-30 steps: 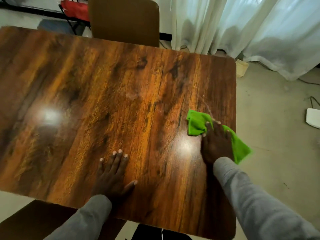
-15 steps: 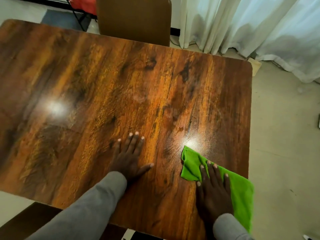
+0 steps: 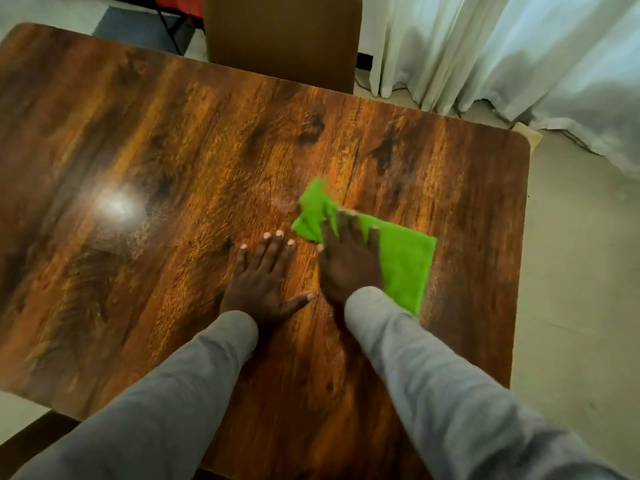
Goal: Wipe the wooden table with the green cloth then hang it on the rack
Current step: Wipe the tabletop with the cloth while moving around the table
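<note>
The green cloth [image 3: 401, 258] lies flat on the glossy wooden table [image 3: 145, 161], right of its middle, with one corner bunched up toward the far side. My right hand [image 3: 346, 261] presses down on the cloth's left part with fingers spread. My left hand [image 3: 265, 275] rests flat on the bare wood just left of the right hand, fingers apart and thumb out, holding nothing. Both arms wear grey sleeves. No rack that I can make out is in view.
A brown chair back [image 3: 280, 36] stands behind the table's far edge. White curtains [image 3: 502, 53] hang at the back right. Something red on a black frame [image 3: 173, 5] sits at the top left. Pale floor [image 3: 581, 271] runs along the table's right edge.
My right hand has slid the cloth from the table's right edge toward me, then away and left toward the middle. The left hand stays flat on the wood.
</note>
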